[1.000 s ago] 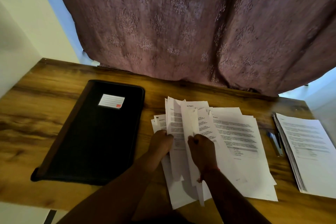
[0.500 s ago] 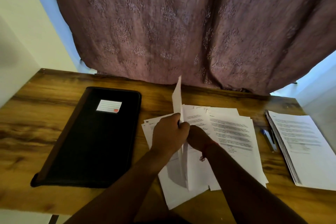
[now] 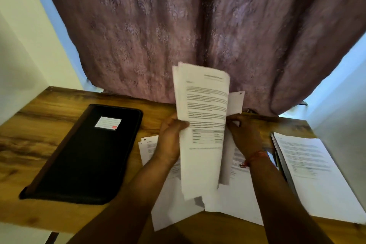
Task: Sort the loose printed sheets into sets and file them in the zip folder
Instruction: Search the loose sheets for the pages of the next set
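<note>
I hold a bunch of printed sheets (image 3: 202, 117) upright above the middle of the desk. My left hand (image 3: 171, 136) grips the bunch at its left edge. My right hand (image 3: 244, 134) holds the right edge, where another sheet sticks out behind. More loose sheets (image 3: 233, 200) lie spread flat under my arms. The black zip folder (image 3: 87, 154), shut, with a white label, lies flat on the left of the desk. A neat stack of printed sheets (image 3: 316, 174) sits at the right edge.
The wooden desk (image 3: 39, 130) ends close to me and on the left. A purple patterned curtain (image 3: 198, 25) hangs right behind it. A pen or similar dark item (image 3: 274, 157) lies between the loose sheets and the right stack.
Both hands have lifted a bunch of sheets off the loose pile and turned it upright, its printed face toward me. One second ago they were leafing through the sheets on the desk.
</note>
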The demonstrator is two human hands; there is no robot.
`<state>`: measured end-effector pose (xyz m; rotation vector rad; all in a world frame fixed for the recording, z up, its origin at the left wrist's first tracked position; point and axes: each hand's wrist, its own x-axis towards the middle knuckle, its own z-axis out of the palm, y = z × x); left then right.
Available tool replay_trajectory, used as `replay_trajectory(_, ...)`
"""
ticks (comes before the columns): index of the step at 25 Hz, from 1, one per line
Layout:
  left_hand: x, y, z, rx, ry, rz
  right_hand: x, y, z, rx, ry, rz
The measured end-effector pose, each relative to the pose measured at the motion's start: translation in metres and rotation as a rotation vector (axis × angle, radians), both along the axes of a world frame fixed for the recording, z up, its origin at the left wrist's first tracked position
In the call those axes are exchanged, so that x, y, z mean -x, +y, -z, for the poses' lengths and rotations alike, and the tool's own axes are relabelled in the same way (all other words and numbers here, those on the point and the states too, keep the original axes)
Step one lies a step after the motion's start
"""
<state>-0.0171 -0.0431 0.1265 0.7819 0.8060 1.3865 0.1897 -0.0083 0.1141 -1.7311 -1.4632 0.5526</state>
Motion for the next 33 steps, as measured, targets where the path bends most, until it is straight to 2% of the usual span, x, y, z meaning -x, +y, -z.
replay_trajectory(2,-0.003,0.008,0.021,0.123,0.107,-0.021,-0.018,-0.007,-0.022,-0.082,-0.079,0.001)
replay_trajectory(5,-0.004,0.007,0.059,0.329,0.486,-0.145,-0.028,-0.009,-0.028,-0.091,-0.174,-0.065)
replay_trajectory(7,-0.001,0.003,0.079,0.384,0.717,-0.215,-0.026,-0.011,-0.021,-0.083,-0.178,-0.122)
replay_trajectory(9,-0.004,0.003,0.089,0.404,0.835,-0.201,-0.019,-0.014,-0.012,-0.091,-0.228,-0.192)
replay_trajectory(11,-0.012,0.002,0.087,0.464,0.901,-0.159,0.000,-0.016,0.003,-0.059,-0.371,-0.314)
replay_trajectory(13,-0.018,-0.004,0.091,0.490,0.856,-0.106,0.027,-0.019,0.024,0.026,-0.481,-0.434)
replay_trajectory(15,-0.023,-0.017,0.098,0.471,0.697,-0.037,0.052,-0.022,0.046,0.153,-0.546,-0.501)
replay_trajectory(19,-0.021,-0.037,0.104,0.511,0.598,0.075,0.080,-0.028,0.084,0.323,-0.569,-0.581)
replay_trajectory(21,-0.017,-0.039,0.104,0.583,0.528,0.074,0.086,-0.030,0.093,0.322,-0.486,-0.631)
replay_trajectory(25,0.000,-0.035,0.107,0.637,0.333,0.132,0.089,-0.031,0.102,0.371,-0.111,-0.601)
replay_trajectory(27,0.010,-0.032,0.111,0.640,0.332,0.157,0.089,-0.029,0.107,0.415,-0.012,-0.545)
replay_trajectory(30,0.017,-0.025,0.119,0.611,0.390,0.171,0.089,-0.031,0.116,0.411,-0.166,-0.494)
replay_trajectory(31,0.019,-0.021,0.125,0.569,0.493,0.132,0.090,-0.032,0.118,0.418,-0.259,-0.461)
replay_trajectory(33,0.034,-0.011,0.136,0.480,0.852,-0.026,0.090,-0.030,0.119,0.427,-0.352,-0.368)
